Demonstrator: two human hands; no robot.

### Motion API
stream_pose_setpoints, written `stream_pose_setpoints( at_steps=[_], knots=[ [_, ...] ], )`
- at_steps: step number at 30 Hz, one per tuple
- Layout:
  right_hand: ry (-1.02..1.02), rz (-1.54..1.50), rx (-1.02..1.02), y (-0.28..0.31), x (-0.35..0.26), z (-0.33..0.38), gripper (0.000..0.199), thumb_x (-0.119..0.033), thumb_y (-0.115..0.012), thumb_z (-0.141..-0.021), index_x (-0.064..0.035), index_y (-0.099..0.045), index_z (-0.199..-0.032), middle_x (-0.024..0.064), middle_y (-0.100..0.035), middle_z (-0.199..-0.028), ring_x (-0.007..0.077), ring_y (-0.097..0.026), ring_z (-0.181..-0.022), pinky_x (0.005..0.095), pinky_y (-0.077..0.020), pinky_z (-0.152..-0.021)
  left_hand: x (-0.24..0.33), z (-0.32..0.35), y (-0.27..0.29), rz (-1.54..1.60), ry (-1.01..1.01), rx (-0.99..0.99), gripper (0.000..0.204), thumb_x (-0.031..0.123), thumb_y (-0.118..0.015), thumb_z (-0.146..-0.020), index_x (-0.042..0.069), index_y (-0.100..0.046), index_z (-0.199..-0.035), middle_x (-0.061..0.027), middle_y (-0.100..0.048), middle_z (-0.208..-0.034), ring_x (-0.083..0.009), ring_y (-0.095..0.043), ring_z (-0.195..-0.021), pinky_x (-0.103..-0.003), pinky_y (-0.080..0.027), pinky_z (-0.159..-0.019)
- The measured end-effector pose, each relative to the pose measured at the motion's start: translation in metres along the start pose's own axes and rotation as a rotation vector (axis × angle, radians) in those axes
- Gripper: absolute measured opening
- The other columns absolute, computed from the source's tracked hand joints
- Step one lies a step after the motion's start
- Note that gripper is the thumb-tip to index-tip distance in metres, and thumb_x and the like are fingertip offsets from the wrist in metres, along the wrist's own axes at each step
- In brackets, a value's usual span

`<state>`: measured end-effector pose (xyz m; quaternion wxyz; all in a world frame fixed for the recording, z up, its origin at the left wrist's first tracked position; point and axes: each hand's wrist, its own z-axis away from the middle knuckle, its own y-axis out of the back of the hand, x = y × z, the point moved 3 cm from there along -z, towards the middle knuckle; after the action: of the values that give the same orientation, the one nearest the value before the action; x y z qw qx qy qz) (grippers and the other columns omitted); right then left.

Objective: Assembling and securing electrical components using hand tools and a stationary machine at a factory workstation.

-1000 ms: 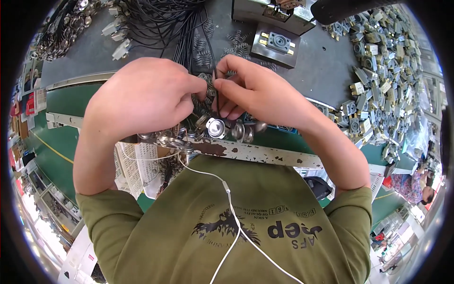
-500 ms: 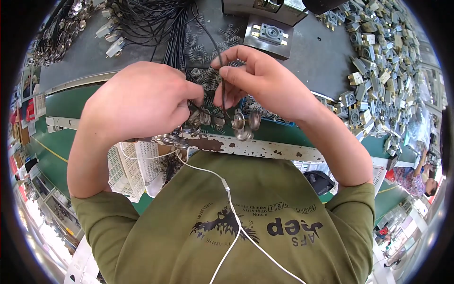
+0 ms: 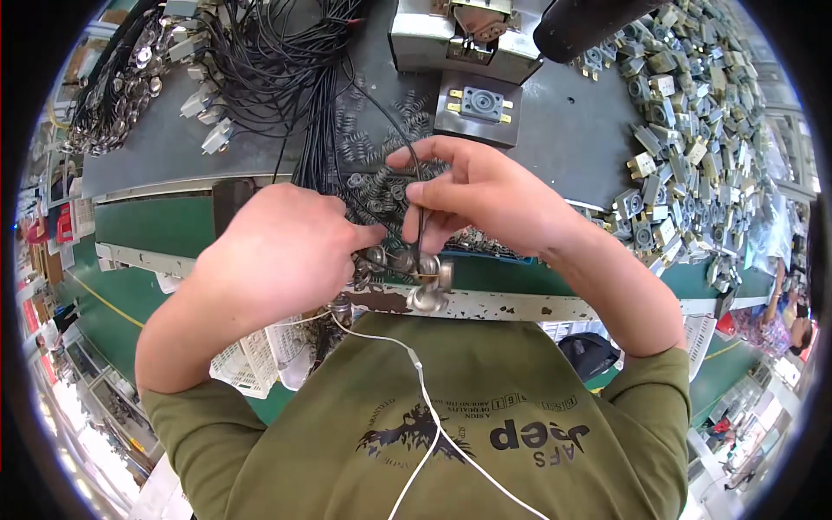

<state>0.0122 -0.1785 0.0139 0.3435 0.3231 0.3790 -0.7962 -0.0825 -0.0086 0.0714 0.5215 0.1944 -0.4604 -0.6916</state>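
My right hand (image 3: 490, 195) pinches a black cable (image 3: 419, 204) between thumb and fingers, above the near edge of the bench. Round metal caps (image 3: 430, 297) hang at the cable's lower end, just below the fingertips. To its left, my left hand (image 3: 282, 247) is closed with its back up, the index finger reaching toward the caps. What its curled fingers hold is hidden. More metal caps (image 3: 373, 258) cluster beside its fingertips. Small coil springs (image 3: 374, 192) lie loose behind both hands.
A bundle of black cables (image 3: 295, 69) fans out at the far left. A metal fixture (image 3: 479, 106) carrying a square grey part stands beyond my right hand. Many square switch-like parts (image 3: 663, 147) are heaped at the right. White baskets (image 3: 247, 364) stand below the bench edge (image 3: 503, 306).
The bench scene sits lower in the picture. My left hand has come nearer to me, and the hanging caps have swung and shifted. The right hand keeps its pinch on the cable.
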Motion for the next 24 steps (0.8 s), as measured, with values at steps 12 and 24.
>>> stream_pose_setpoints(
  at_steps=[12,24],
  knots=[
    [0.018,0.278,-0.015,0.019,-0.008,0.018,0.057,-0.009,-0.058,-0.104,-0.0026,-0.037,-0.157,0.003,-0.067,-0.083,0.0069,-0.059,-0.07,0.024,-0.0517,-0.067,-0.006,0.004,0.012,0.087,-0.079,-0.019,0.041,0.015,-0.062,-0.084,0.02,-0.075,-0.123,-0.0101,-0.068,-0.078,-0.029,-0.071,-0.076,-0.043,-0.056,-0.07],
    [0.427,0.994,0.252,0.014,-0.008,0.061,0.071,-0.011,-0.074,-0.092,-0.0126,-0.044,-0.157,0.0125,-0.068,-0.08,0.0293,-0.066,-0.065,0.0404,-0.0536,-0.063,-0.024,-0.016,0.061,0.136,-0.104,0.68,0.02,0.005,-0.071,-0.088,0.003,-0.068,-0.108,-0.0094,-0.069,-0.092,-0.031,-0.068,-0.084,-0.04,-0.053,-0.077]
  ],
)
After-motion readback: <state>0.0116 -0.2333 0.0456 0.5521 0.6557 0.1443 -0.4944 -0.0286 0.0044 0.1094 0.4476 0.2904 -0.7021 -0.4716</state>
